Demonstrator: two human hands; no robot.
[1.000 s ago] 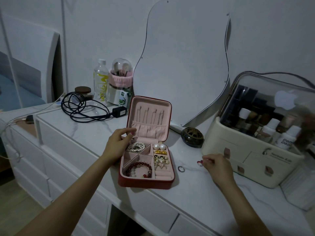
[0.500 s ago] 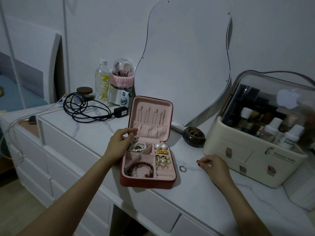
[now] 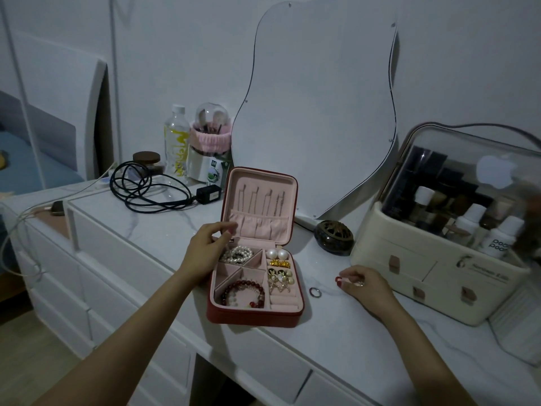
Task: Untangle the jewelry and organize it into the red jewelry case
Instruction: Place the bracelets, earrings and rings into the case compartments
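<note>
Jewelry (image 3: 245, 293) already fills most of the open red jewelry case (image 3: 254, 315), which sits on the white tabletop (image 3: 152, 238) near its front edge: pearls in the back left section, a red bead bracelet in front, earrings down the right side. One ring (image 3: 315, 292) lies loose on the tabletop just beside the case's right wall. The left hand (image 3: 208, 249) rests at the case's back left corner, fingers curled against the rim and hinge, steadying it rather than holding any piece. The right hand (image 3: 361, 284) sits on the tabletop near the ring, fingertips pinched around something small and shiny; what it is cannot be told. The step in hand seems to be placing the last small pieces. Doing it well likely means keeping the case braced, pressing each ring into the padded slots at the front right, and picking up the loose ring with fingertips so it does not roll off.
</note>
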